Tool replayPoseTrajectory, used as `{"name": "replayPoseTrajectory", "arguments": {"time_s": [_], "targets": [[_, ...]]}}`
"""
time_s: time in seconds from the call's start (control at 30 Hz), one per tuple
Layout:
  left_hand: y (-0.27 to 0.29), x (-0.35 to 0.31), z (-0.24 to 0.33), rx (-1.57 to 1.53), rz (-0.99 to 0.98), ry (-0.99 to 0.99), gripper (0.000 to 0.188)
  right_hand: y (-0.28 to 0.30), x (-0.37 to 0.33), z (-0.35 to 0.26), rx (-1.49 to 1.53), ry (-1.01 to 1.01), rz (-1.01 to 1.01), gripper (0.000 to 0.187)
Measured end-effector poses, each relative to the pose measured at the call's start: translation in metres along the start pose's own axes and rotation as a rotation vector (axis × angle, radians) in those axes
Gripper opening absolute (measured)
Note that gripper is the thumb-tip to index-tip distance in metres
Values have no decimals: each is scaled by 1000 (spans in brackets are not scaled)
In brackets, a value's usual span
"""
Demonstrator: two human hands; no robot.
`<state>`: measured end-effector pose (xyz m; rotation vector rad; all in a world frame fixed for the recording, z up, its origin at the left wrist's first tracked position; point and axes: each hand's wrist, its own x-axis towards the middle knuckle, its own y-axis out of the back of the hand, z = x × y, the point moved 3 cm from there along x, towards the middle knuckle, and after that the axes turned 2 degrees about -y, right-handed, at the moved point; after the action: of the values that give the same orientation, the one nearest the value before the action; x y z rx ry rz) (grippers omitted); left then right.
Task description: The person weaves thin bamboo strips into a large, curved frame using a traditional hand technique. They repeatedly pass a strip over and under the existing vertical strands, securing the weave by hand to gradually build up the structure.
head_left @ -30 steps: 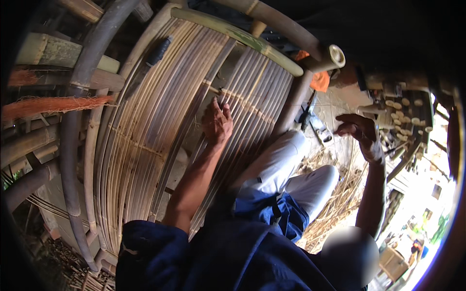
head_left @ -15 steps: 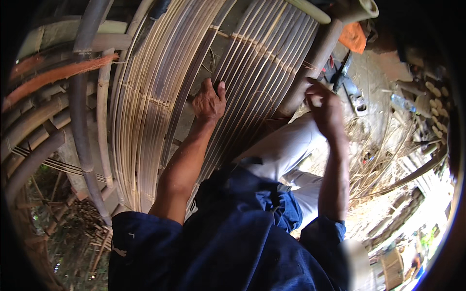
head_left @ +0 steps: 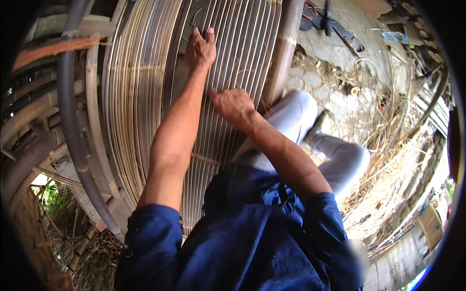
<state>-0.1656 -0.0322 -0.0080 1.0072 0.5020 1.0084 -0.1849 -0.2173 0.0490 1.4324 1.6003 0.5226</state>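
Note:
A bamboo slat panel (head_left: 242, 34), dark strips with pale gaps, stretches before me. My left hand (head_left: 201, 49) lies at its left edge beside a narrow gap, fingers bent and thumb extended along the slats. Whatever sits between its fingers is hidden. Closer to me, my right hand (head_left: 234, 105) is closed over the same slats, thumb pointing left. I cannot make out what it pinches. A thin brown strand (head_left: 241, 72) loops over the slats just above it. Left of the gap runs a second slat panel (head_left: 138, 72).
A thick bamboo pole (head_left: 286, 43) borders the slats on the right, near my knee. On the littered floor lie a hand saw (head_left: 348, 39) and fibre shavings (head_left: 383, 150). Bamboo framework with a dark curved pole (head_left: 68, 97) stands at the left.
My right hand has swung left from beyond the bamboo pole onto the slats. My left hand appears farther up in view. The view has shifted, showing more floor at right.

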Motion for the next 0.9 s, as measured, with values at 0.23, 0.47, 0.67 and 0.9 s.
{"name": "replayPoseTrajectory", "arguments": {"time_s": [0.23, 0.47, 0.67, 0.9], "targets": [[69, -109, -46, -595, 232, 17, 32, -26, -23, 9, -260, 88, 332, 19], [98, -249, -102, -218, 250, 213, 18, -22, -11, -28, -51, -70, 220, 26], [91, -242, -108, -152, -55, 459, 31, -34, 6, -45, -52, -35, 77, 33], [103, -237, -88, -26, -100, 491, 35, -35, 13, -55, -213, -50, 195, 24]]}}
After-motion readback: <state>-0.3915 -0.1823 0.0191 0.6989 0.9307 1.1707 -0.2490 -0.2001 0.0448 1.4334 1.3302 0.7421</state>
